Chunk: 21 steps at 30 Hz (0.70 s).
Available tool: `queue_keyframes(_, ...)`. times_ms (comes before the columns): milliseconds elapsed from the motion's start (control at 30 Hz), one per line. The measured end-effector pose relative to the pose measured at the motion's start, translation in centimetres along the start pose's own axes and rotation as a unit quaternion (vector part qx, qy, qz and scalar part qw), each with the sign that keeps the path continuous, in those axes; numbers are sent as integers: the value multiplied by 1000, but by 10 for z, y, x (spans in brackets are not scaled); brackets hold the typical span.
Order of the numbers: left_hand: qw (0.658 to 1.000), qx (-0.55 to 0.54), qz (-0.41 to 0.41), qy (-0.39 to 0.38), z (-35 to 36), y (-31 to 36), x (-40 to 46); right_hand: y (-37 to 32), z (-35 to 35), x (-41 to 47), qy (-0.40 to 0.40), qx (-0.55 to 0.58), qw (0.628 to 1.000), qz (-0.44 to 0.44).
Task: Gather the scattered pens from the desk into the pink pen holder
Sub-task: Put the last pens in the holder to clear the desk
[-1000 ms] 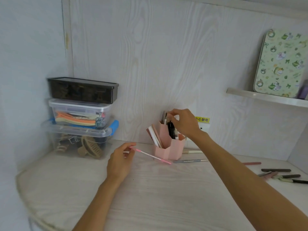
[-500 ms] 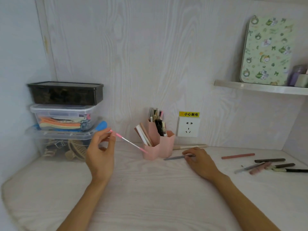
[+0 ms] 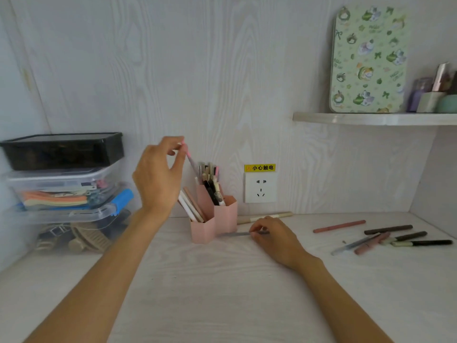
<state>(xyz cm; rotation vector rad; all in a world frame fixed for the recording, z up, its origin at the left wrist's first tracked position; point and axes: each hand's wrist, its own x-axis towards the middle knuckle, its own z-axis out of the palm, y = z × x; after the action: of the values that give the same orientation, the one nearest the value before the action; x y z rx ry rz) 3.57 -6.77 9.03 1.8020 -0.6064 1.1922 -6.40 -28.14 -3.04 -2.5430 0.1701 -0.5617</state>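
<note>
— Now that the left hand (image 3: 158, 177) has come up from desk height to above the pink pen holder (image 3: 214, 219), what is it doing with that pink pen (image 3: 191, 158)?

— Pinching its top end between thumb and fingertips, the barrel slanting down so the lower tip sits among the pens in the tallest back cell. Half a second ago the pen was out to the left of the holder, so I'd say it is about to be let go into that cell.

— And the right hand (image 3: 274, 235)?

— It has settled on the desk just right of the holder, fingertips closed lightly on the grey pen (image 3: 235, 234) lying flat there, its far end nearly touching the holder's base. A second ago that hand was up at the holder; I judge the grey pen is next.

— What is in the holder already?

— At least 3 cells show. The tall back 1 is packed with upright pens, the front-left 1 has a few pale sticks leaning left, and the right front 1 I cannot see into.

— Still loose?

— A beige pen (image 3: 264, 217) along the back edge, a reddish pen (image 3: 338, 226) beyond it, and a cluster of pens (image 3: 390, 240) toward the right-hand edge of the desk (image 3: 222, 293). Plenty left.

— The stacked boxes (image 3: 64, 179) in the left corner?

— Black lidded box on top, clear 1s below with coloured bits and clips.
</note>
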Motion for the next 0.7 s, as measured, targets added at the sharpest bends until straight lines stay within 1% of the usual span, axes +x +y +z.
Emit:
queue_keyframes(100,991,68,-4,-117,13,-11,-9,-3,-3,0,10,53,998,30)
queue_keyframes(133,984,87,-1,-155,17,-15,-11,-4,-4,1,9,76,996,37)
queue_keyframes(200,960,135,20,-245,25,-21,-18,-4,-6,2,6,122,992,45)
queue_keyframes(233,948,150,15,-280,28,-25,-23,-5,-8,2,4,148,988,49)
queue_keyframes(267,945,152,1,-288,29,-28,-29,-7,-11,1,6,180,982,55)
queue_keyframes(300,953,146,-11,-265,29,-31,-36,-10,-15,1,16,218,974,62)
queue_keyframes(367,979,118,-34,-162,22,-30,-53,-14,-25,0,48,290,952,87)
queue_keyframes(400,988,96,-48,-110,18,-26,-63,-16,-30,0,64,328,937,103)
queue_keyframes(433,994,65,-51,-74,13,-20,-72,-17,-35,0,79,365,920,119)
queue_keyframes(467,997,35,-35,-59,10,-13,-82,-18,-38,0,95,395,904,135)
queue_keyframes(500,998,9,-4,-63,8,-4,-92,-19,-42,0,116,423,886,150)
queue_keyframes(533,996,-11,31,-85,9,5,-101,-18,-44,0,140,452,865,168)
queue_keyframes(567,990,-21,62,-125,12,14,-109,-17,-47,0,166,485,839,186)
queue_keyframes(600,979,-18,86,-186,18,22,-113,-14,-50,0,190,515,810,207)
queue_keyframes(667,940,14,126,-318,41,37,-119,-6,-53,-1,220,558,761,248)
queue_keyframes(700,920,33,127,-370,54,42,-121,-3,-54,-2,226,571,744,263)
